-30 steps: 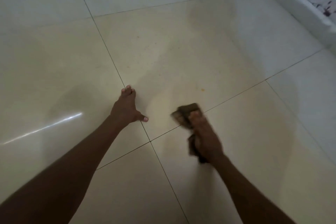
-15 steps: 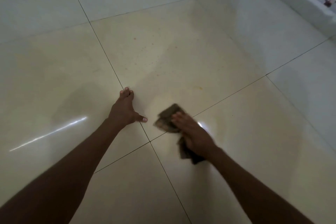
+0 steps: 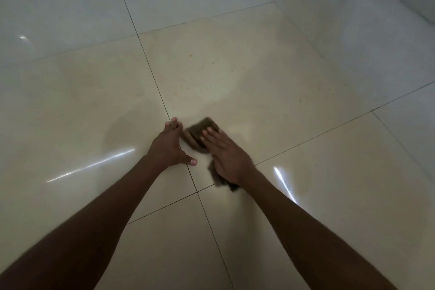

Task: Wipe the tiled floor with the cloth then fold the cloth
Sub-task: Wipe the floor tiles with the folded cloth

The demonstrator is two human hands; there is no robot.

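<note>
The right hand (image 3: 226, 155), grip flat and wide, presses the cloth (image 3: 200, 133) onto the tiled floor (image 3: 306, 125); the left hand (image 3: 168, 146), just beside, braces spread; even pressure and overlapping strokes should serve best.

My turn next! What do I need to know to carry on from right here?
Left hand: flat on the tiled floor, fingers straight, propping the body up.
Right hand: fingers straight, pressing the brown cloth on the floor, close beside the left hand.
Done: wiping is under way; how much is clean cannot be told.
Left: finish wiping, then fold the cloth.
</note>
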